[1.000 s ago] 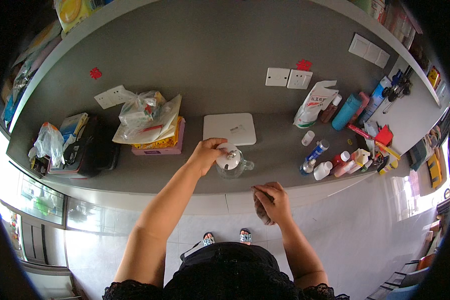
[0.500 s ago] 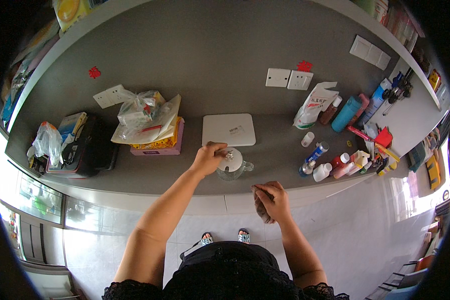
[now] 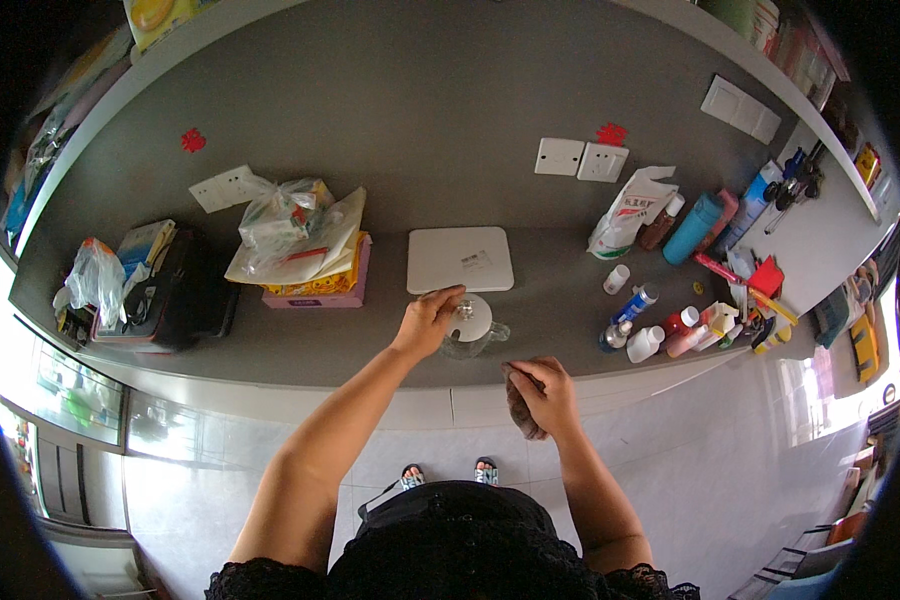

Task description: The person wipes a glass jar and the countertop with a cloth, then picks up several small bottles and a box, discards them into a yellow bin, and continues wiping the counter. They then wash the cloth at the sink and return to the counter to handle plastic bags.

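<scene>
Lid atop jug on counter, left hand to its left, flat box behind, bottles at right, cloth in right hand

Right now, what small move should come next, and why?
Probably bring the brownish cloth in the right hand toward the handled glass jar: the left hand is at the white knobbed lid over it, while the cloth is apart from the glass.

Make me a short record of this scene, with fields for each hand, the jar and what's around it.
Left hand: at the left edge of the white lid
Right hand: holds a grayish-brown cloth
Glass jar: on the counter, lid over its top, handle toward the right
Left of jar: pink box
Right of jar: blue bottle
</scene>
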`<state>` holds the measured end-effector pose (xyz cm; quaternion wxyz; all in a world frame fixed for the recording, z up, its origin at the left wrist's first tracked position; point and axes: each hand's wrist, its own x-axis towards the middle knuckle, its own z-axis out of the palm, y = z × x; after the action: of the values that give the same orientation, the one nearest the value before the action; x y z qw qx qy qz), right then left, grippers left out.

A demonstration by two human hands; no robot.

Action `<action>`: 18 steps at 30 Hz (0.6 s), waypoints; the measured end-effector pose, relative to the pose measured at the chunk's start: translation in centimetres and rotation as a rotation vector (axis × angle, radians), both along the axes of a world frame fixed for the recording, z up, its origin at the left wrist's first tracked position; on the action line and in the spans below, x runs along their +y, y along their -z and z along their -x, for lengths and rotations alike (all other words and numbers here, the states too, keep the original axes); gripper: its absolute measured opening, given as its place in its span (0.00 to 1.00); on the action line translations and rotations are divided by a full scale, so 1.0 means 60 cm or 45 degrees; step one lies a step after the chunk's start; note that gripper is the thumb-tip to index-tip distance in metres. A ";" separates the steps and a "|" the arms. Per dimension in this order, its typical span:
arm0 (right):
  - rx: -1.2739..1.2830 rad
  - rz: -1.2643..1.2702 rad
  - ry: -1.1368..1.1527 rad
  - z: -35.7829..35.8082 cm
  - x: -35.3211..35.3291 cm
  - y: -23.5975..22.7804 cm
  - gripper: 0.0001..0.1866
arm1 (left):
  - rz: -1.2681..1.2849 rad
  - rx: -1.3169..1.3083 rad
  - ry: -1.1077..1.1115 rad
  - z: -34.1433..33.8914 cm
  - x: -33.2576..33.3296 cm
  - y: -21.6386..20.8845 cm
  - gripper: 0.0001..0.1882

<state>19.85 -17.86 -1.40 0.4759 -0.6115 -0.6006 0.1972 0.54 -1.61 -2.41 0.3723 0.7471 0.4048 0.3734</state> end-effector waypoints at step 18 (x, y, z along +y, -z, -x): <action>-0.563 -0.120 0.302 0.013 0.092 0.037 0.13 | -0.214 0.135 -0.075 -0.012 -0.041 0.034 0.50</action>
<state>19.10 -12.37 -3.65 0.3807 -0.6831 -0.6227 -0.0265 1.23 -4.10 -4.43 0.2751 0.7821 0.4131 0.3768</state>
